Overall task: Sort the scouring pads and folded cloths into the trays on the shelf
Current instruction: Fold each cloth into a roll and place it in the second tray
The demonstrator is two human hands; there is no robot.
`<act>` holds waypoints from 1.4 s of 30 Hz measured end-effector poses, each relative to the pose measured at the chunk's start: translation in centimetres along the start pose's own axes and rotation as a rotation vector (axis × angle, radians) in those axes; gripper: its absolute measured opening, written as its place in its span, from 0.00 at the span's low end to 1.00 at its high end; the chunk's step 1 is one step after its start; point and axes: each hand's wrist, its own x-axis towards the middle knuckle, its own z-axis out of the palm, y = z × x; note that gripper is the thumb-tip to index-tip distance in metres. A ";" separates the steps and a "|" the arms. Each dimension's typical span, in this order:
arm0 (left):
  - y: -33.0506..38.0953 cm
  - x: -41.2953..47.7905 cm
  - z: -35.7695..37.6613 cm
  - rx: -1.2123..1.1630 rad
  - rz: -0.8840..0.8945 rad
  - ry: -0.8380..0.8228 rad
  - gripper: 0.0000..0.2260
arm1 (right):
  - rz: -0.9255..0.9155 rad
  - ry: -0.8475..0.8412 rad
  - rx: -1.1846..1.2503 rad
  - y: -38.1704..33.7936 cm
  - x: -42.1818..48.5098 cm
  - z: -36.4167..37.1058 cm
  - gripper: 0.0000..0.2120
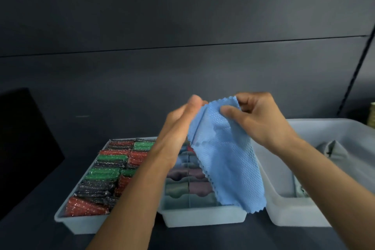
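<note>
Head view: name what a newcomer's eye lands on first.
A blue cloth hangs unfolded in mid-frame, pinched by the right hand at its top edge, the blurred left hand at its other side. Below left, a tray packed with red, green and black scouring pads stands out against the dark shelf.

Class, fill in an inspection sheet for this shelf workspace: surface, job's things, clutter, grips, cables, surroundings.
Surface: dark matt shelf, carrying three containers.
Job's things: red, green and black glittery scouring pads packed in the left translucent plastic tray; folded pastel cloths filed in the middle translucent tray; light blue textured cloth with zigzag edges held unfolded above that tray.
Clutter: crumpled grey cloth in the larger right translucent bin.
Grips: right hand pinches the blue cloth's top corner; left hand, blurred, at its left edge, hold unclear.
Cables: nothing seen.
Surroundings: dark panelled wall; black block at left.
</note>
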 end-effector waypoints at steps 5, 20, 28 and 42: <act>0.5 1.3 -0.7 0.479 0.112 0.028 0.07 | -0.091 -0.034 -0.068 0.4 0.1 0.1 0.09; 2.4 1.6 1.3 0.001 -0.014 0.221 0.08 | -0.233 0.168 -0.130 -0.6 0.0 1.7 0.24; 1.8 0.4 1.2 -0.171 0.004 0.097 0.19 | -0.215 0.087 -0.029 0.0 0.5 2.0 0.06; -5.6 -1.7 1.5 -0.158 -0.167 -0.124 0.18 | 0.188 -0.130 0.583 -1.2 3.5 -0.6 0.05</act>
